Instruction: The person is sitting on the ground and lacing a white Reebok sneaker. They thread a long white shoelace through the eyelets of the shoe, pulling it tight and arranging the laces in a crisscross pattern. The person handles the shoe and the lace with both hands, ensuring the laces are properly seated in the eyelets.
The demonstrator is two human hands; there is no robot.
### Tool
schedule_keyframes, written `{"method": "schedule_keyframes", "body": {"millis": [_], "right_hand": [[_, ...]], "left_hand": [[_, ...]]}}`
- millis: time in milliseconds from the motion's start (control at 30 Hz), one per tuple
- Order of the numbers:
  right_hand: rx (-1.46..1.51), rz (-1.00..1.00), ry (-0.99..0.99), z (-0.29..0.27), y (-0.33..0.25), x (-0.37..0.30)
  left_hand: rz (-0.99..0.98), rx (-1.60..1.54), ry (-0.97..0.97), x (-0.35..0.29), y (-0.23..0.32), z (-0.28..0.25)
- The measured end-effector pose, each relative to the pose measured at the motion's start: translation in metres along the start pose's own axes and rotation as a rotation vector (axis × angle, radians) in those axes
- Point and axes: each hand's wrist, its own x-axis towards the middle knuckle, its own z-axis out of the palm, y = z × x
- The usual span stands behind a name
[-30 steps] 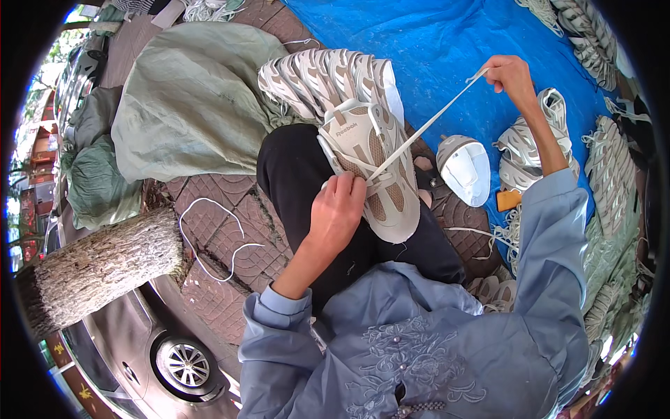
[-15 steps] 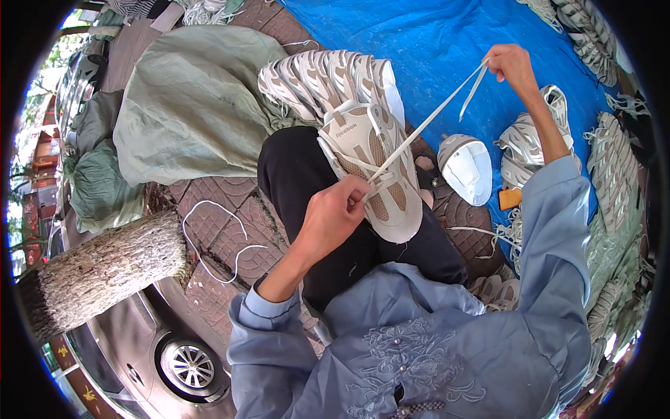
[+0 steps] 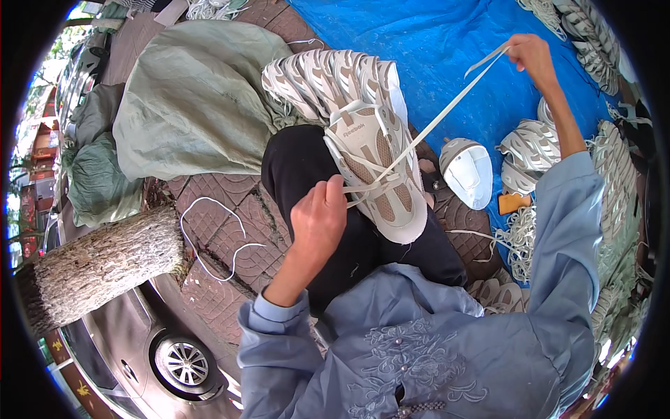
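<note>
A beige and white sneaker upper (image 3: 392,218) lies across my dark-trousered knees, its toe toward me. My right hand (image 3: 534,61), raised at the upper right, pinches a cream shoelace (image 3: 447,112) that runs taut down to the upper; a short loose end hangs beside the fingers. Left of the upper, my left hand (image 3: 319,218) is closed on another stretch of lace, drawn sideways from the front of the lacing. The lace strands cross over the mesh tongue.
A row of similar uppers (image 3: 328,77) stands beyond my knees. On the blue tarp (image 3: 419,42) lie a white-lined upper (image 3: 466,173), more uppers (image 3: 530,150), an orange-yellow block (image 3: 514,203) and bundled laces (image 3: 520,241). Leftward are a grey-green cloth (image 3: 195,105), tree trunk (image 3: 112,269) and car (image 3: 139,335).
My left hand has moved left, away from the upper's middle, drawing lace with it. The right hand has gone slightly up and right, keeping its strand stretched.
</note>
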Motion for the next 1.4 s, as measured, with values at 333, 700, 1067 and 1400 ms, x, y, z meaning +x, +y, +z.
{"method": "schedule_keyframes", "body": {"millis": [333,700,1067,1400], "right_hand": [[-0.812,0.534,0.054,-0.125,0.162,0.083],[0.462,0.025,-0.597,0.057,-0.03,-0.024],[0.842,0.425,-0.508,0.158,-0.086,-0.112],[1.641,0.426,-0.268,0.092,-0.057,-0.08]], "left_hand": [[-0.317,-0.401,-0.024,-0.001,0.027,0.007],[0.485,0.112,-0.049,0.049,-0.003,0.016],[0.217,-0.237,-0.244,0.047,0.002,-0.006],[0.333,0.114,-0.501,0.043,-0.057,-0.097]]}}
